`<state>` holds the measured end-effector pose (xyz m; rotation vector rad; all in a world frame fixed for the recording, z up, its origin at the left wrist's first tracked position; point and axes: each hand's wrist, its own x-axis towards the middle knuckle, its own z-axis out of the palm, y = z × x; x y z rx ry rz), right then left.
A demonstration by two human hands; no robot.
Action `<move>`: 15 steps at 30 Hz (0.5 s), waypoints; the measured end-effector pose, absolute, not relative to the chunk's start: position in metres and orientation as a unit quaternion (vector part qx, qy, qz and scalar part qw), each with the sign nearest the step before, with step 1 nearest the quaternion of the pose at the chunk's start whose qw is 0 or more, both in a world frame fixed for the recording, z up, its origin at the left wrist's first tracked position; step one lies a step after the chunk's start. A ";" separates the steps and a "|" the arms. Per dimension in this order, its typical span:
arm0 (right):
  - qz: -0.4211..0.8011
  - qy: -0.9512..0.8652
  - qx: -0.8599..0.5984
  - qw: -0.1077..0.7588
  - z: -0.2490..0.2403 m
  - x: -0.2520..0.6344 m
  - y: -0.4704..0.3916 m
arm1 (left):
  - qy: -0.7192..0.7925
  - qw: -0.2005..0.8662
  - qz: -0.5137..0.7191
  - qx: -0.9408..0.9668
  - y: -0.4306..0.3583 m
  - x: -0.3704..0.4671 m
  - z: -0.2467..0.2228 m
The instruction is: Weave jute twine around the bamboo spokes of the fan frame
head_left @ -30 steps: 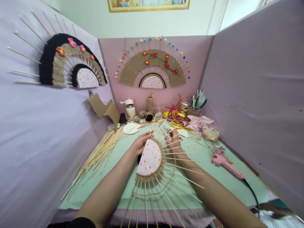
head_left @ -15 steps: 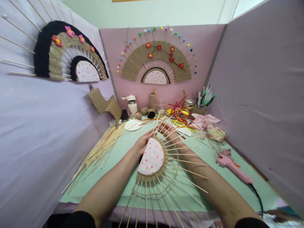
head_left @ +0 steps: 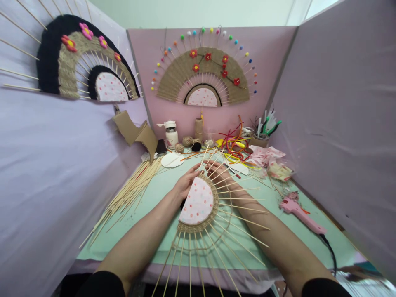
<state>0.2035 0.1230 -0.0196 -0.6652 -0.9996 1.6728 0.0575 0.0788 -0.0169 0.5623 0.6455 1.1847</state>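
A half-round fan frame (head_left: 197,202) is held up over the table, its white dotted centre edged with woven twine and thin sticks fanning out right and downward. My left hand (head_left: 188,181) grips its upper left end beside the dotted panel. Behind the topmost sticks, my right hand (head_left: 217,170) has its fingers bent round the sticks near their base. Both hands' fingertips nearly meet at the top. A loose twine loop (head_left: 230,206) runs across the sticks farther out.
Bamboo sticks (head_left: 126,194) lie at the left. A pink glue gun (head_left: 305,214) rests at the right. White ovals, yarn balls, a bottle (head_left: 171,137) and coloured pipe cleaners (head_left: 235,144) stand along the back. Finished fans (head_left: 202,76) hang on the partitions.
The view has shifted slightly, so most things sit a little higher in the picture. The fingers of my right hand have moved slightly at the top sticks; both hands keep hold of the fan frame.
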 end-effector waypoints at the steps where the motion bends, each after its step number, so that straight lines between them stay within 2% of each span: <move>1: 0.698 -0.416 -0.277 0.513 -0.019 0.204 0.123 | 0.298 0.743 0.542 0.257 0.079 0.058 -0.017; 15: 0.694 -0.396 -0.289 0.528 -0.032 0.208 0.131 | 0.303 0.728 0.550 0.275 0.076 0.058 -0.015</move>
